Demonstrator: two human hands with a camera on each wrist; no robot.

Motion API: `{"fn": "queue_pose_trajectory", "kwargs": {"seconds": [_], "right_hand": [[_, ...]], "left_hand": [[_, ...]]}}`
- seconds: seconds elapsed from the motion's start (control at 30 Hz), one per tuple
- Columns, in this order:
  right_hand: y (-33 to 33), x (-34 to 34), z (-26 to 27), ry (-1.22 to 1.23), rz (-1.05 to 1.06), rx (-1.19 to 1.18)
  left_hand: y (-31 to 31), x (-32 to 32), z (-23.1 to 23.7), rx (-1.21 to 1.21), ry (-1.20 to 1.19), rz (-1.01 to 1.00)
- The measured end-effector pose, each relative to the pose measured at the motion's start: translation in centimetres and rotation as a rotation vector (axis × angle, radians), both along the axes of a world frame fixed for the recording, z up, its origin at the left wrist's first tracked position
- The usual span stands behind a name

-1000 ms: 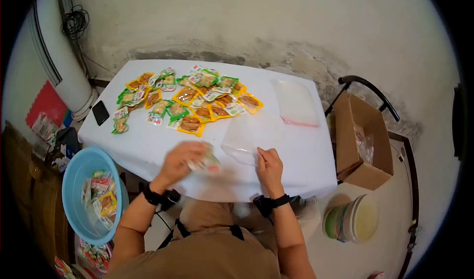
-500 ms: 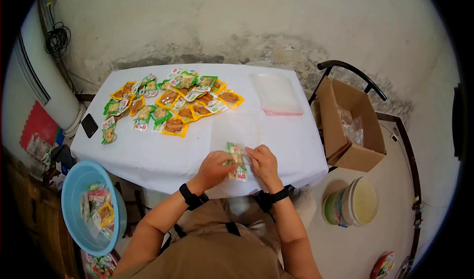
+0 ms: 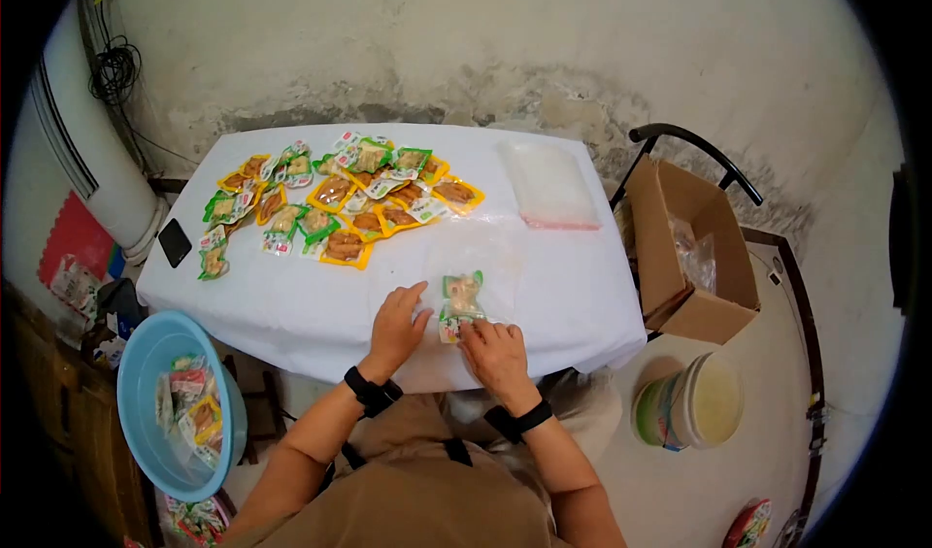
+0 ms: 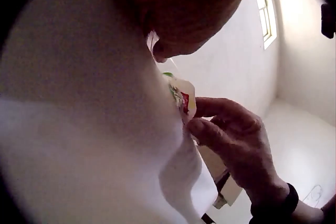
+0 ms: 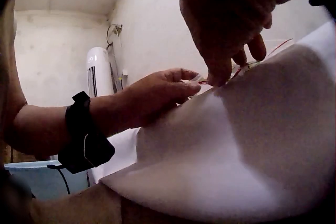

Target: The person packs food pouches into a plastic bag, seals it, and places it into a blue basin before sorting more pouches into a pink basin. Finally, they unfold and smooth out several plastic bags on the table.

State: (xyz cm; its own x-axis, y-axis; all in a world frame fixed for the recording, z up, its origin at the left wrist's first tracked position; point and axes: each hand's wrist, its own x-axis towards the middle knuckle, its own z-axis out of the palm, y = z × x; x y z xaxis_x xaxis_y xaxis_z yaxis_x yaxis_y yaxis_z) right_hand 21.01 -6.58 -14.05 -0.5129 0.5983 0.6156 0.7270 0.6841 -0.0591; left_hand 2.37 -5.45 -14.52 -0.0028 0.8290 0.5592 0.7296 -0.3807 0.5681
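Head view: the right hand (image 3: 497, 359) pinches one packet (image 3: 462, 296) at a clear bag (image 3: 497, 274); the left hand's (image 3: 393, 332) grip is unclear. Other packets (image 3: 344, 246) lie loose on the counter (image 3: 573, 300).

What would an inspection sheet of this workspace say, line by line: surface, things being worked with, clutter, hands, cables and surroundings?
Surface: white cloth over the table, creased at the front edge.
Job's things: green-edged packet on or in a thin clear bag (can't tell which); spread of green and yellow packets; stack of clear bags.
Clutter: dark phone at the left side.
Hands: right hand pinches the packet's near end; left hand beside it, grip unclear.
Cables: black cable coil by the wall, left.
Surroundings: blue basin holding packets, left; open cardboard box and bucket, right; stained wall behind.
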Motion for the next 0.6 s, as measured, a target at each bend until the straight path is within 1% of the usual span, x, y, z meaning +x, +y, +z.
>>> {"fn": "queue_pose_trajectory", "kwargs": {"seconds": [0.03, 0.07, 0.13, 0.17, 0.23, 0.27, 0.33, 0.37, 0.43, 0.47, 0.53, 0.57, 0.6], "right_hand": [[0.2, 0.0, -0.2, 0.003, -0.013, 0.002], [0.4, -0.2, -0.3, -0.002, -0.013, 0.004], [0.9, -0.5, -0.4, -0.028, -0.103, 0.072], [1.4, -0.6, -0.5, -0.033, -0.104, 0.073], [2.6, -0.8, -0.7, -0.056, -0.201, 0.018], [3.0, -1.0, -0.8, -0.059, -0.199, 0.02], [3.6, -1.6, -0.8, 0.015, -0.233, 0.014], [3.7, -1.9, -0.8, 0.013, -0.229, 0.018], [3.8, -2.6, -0.5, 0.031, -0.091, -0.015], [3.8, -2.9, -0.4, 0.03, -0.085, -0.014], [3.7, -3.3, -0.4, 0.025, 0.096, 0.051], [3.8, -3.3, -0.6, 0.02, 0.166, -0.002], [4.0, -3.4, -0.8, 0.018, 0.167, -0.004]], "left_hand": [[0.1, 0.1, -0.2, -0.011, -0.06, 0.003], [0.1, 0.2, -0.4, -0.008, -0.066, 0.003], [0.2, 0.3, -0.7, 0.078, -0.045, -0.055], [0.2, 0.5, -0.7, 0.079, -0.05, -0.056], [0.0, 0.8, -0.7, 0.06, -0.069, -0.031], [0.0, 0.8, -0.7, 0.063, -0.072, -0.029], [0.1, 0.7, -0.7, 0.082, -0.074, -0.043], [0.1, 0.7, -0.7, 0.085, -0.076, -0.039], [-0.1, 0.8, -0.3, 0.055, -0.106, -0.037], [-0.1, 0.7, -0.4, 0.057, -0.108, -0.032], [-0.1, 0.6, -0.5, 0.006, -0.123, -0.079], [-0.1, 0.6, -0.5, 0.005, -0.125, -0.077], [-0.1, 0.5, -0.5, 0.02, -0.126, -0.086]]}}
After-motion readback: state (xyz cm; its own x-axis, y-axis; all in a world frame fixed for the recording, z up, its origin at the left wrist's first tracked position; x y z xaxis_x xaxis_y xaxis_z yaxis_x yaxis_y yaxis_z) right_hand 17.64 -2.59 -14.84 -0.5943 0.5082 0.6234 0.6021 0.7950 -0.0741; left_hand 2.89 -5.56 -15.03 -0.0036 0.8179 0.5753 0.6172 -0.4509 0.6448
